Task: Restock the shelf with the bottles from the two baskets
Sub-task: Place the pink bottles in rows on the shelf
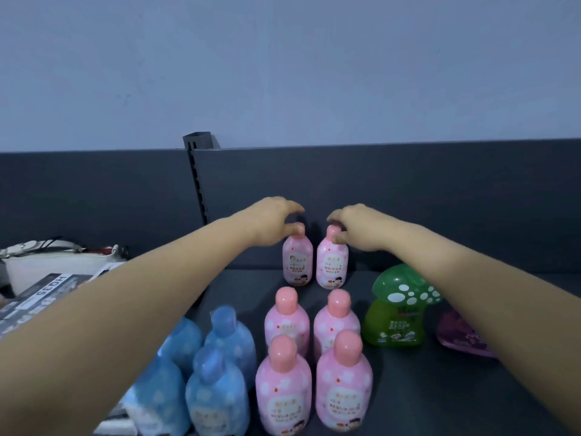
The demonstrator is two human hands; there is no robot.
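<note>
Dark shelf (440,388): we logged left grip (273,224) pinching left pink bottle (297,262) by cap, right grip (356,228) likewise right pink bottle (331,267); likely light, slick.

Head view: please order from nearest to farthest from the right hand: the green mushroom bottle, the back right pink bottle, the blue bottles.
1. Back right pink bottle, under the right hand.
2. Green mushroom bottle, right side.
3. Blue bottles, near left.
</note>
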